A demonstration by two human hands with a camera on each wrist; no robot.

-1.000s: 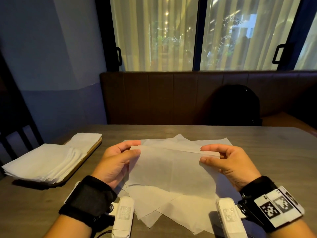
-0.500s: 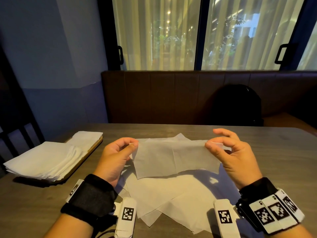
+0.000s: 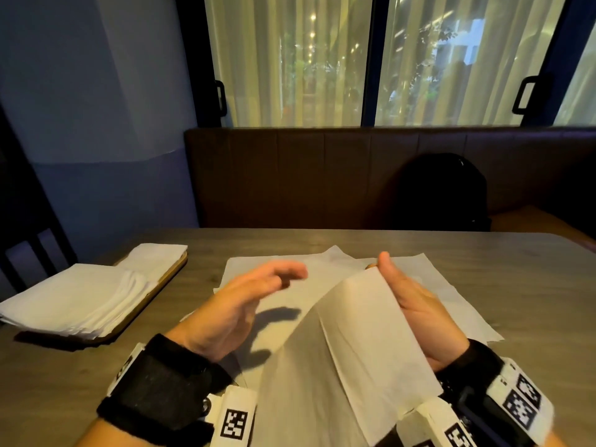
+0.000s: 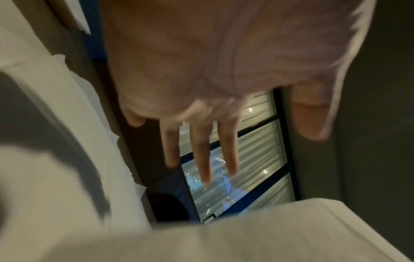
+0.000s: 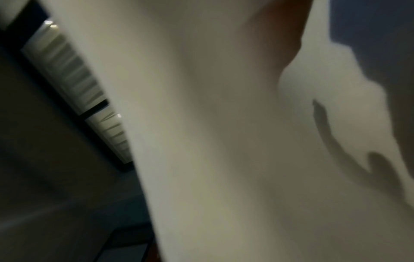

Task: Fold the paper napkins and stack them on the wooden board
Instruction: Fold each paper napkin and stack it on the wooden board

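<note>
- In the right wrist view, almost everything was hidden by a blurry white sheet, the folded napkin (image 5: 212, 133), so the fingers could not be made out there.
- In the head view, the folded napkin (image 3: 371, 333) was held up off the surface by the right hand (image 3: 416, 311). It was pinched at its top corner by the thumb, and the other fingers were hidden behind the paper.
- The left hand (image 3: 245, 301) was blurred. In the left wrist view, the left hand (image 4: 212, 70) was seen with its fingers (image 4: 201, 150) straight and spread, and nothing was held.
- Loose flat napkins (image 3: 451, 285) were spread on the surface (image 3: 532, 269), just under both hands, with bare room left at the right and far edges.
- A stack of napkins (image 3: 74, 301) was seen on the wooden board (image 3: 161, 282) at the left, well apart from the hands. Most of the board was covered.
- The paper looked thin and soft, with one crease down the held piece.
</note>
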